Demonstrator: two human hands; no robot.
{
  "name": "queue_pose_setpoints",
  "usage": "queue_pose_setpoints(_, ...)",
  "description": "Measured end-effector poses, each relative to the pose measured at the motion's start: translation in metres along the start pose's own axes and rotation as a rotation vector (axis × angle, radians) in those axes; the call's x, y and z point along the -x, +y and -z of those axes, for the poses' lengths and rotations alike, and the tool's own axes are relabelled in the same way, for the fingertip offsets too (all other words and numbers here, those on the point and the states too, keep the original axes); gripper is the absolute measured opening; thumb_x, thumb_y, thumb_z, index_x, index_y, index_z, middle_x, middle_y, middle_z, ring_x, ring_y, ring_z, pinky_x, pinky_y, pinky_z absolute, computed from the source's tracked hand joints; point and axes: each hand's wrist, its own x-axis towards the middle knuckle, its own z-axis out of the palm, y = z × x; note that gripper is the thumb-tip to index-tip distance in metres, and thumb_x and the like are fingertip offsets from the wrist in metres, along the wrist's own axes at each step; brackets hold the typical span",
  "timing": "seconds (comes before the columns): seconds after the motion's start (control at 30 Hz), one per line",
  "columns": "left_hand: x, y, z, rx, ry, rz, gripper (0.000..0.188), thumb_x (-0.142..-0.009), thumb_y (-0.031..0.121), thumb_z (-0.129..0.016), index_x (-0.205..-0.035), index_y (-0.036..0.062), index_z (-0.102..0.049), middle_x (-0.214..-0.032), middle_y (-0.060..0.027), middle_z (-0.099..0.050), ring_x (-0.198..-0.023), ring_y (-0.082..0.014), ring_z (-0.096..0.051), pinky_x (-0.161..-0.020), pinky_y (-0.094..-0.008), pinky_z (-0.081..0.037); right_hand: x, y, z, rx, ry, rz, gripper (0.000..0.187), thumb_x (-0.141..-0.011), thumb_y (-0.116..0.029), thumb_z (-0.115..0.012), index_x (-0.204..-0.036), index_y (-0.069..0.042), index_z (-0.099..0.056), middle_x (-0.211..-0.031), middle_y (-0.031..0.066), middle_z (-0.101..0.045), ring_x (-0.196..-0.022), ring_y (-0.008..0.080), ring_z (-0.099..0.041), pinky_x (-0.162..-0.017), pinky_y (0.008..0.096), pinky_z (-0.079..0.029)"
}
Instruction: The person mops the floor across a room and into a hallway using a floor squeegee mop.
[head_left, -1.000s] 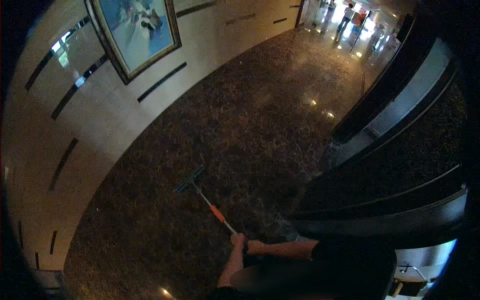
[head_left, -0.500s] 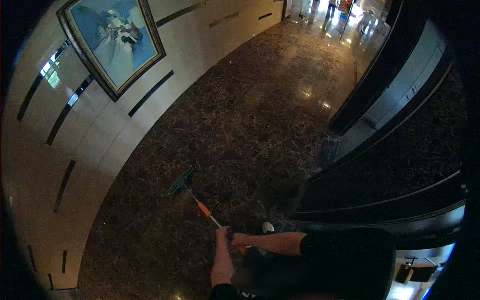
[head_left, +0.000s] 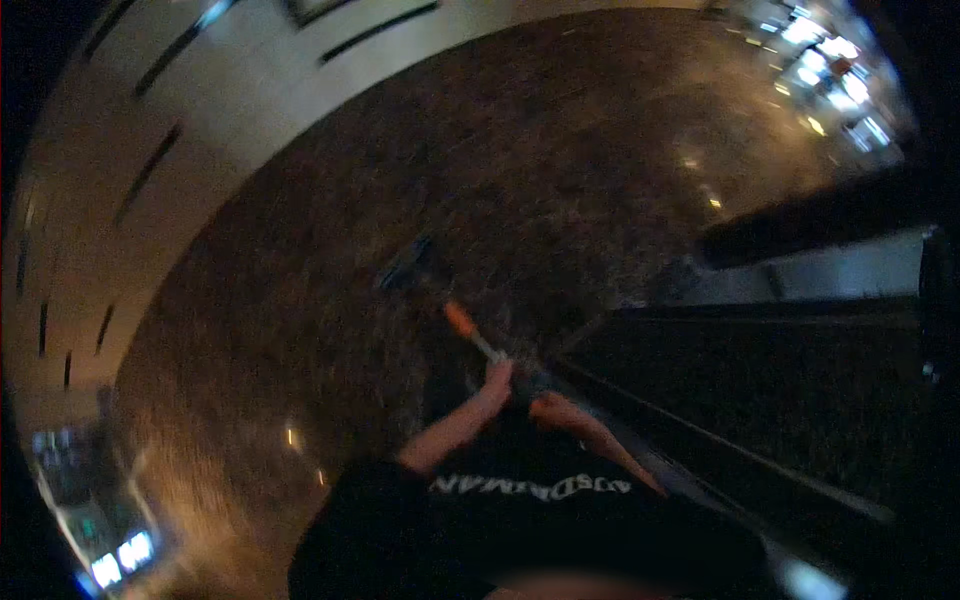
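A long-handled mop [head_left: 459,319] slants up and left from my body, its pole silvery with an orange sleeve. Its narrow dark head [head_left: 405,264] rests on the brown marbled floor, blurred by motion. My left hand [head_left: 498,374] is closed round the pole below the orange sleeve. Closer to my body and to the right, my right hand [head_left: 548,407] is closed around the handle's near end. The part of the handle between my hands is hard to make out.
On the left curves a pale wall [head_left: 250,120] with dark inlaid strips; a picture frame's corner [head_left: 305,10] shows above. A dark-framed recess [head_left: 810,260] lies to the right. Bright lights shine at the far right, and bright panels [head_left: 120,560] show at lower left.
My view has turned to the right, so the wall picture has mostly left it. The mop and both hands sit higher in view. My grip on the handle stays.
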Motion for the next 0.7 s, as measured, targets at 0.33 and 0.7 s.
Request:
queue_pose_setpoints(0.33,-0.054,0.041,-0.023,-0.272,0.265,0.24,0.015,-0.067,0.011,-0.049,-0.054,0.002,-0.047,-0.047,-0.009,-0.045,-0.044,-0.0198,-0.045,-0.044,-0.0342,-0.038,-0.036,-0.036,0.002,-0.067,0.501,0.111,0.036,-0.063,-0.012,-0.056,-0.095,0.0,-0.044,-0.066,0.0069,-0.052,-0.055,0.0141,-0.048,-0.054,0.0268,-0.039)
queue_pose_setpoints(0.7,-0.093,0.112,-0.015,-0.187,0.372,0.301,0.011,-0.067,0.008,-0.044,-0.058,0.0017,-0.047,-0.047,-0.0073,-0.041,-0.039,-0.0205,-0.043,-0.036,-0.0321,-0.036,-0.063,-0.149,-0.011,-0.011,0.674,0.036,0.035,-0.06,-0.012,-0.059,-0.091,-0.001,-0.048,-0.077,0.0142,-0.055,-0.073,0.0204,-0.054,-0.064,0.0297,-0.041)
